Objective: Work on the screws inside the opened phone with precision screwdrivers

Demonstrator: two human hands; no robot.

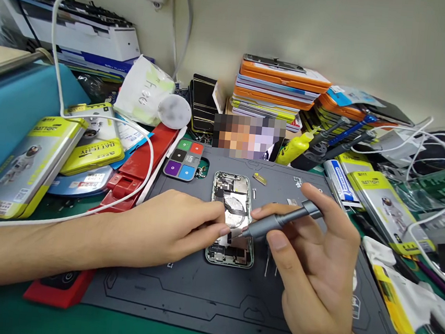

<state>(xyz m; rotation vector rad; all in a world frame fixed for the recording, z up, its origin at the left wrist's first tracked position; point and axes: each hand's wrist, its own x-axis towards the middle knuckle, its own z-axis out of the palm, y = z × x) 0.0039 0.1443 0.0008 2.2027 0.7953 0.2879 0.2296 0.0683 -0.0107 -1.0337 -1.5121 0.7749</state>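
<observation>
An opened smartphone (231,254) lies face up in the middle of the grey mat, with its inner parts bare. My left hand (189,227) reaches over its left side, thumb and index finger pinched together above the phone's middle; what they pinch, if anything, is too small to make out. Between the fingers of my right hand (315,265) is a grey precision screwdriver (272,225), tilted so that its tip points down into the phone, close to my left fingertips. Small screws (254,193) and a little yellowish metal piece (259,178) lie beyond the phone's right edge.
The grey mat (178,299) covers a green tabletop. A coloured screw tray (184,159) sits beyond the phone on the left, beside a red tool (131,174). Battery boxes (29,167) crowd both sides. A white cable (150,155) loops at left; stacked orange boxes (282,75) stand behind.
</observation>
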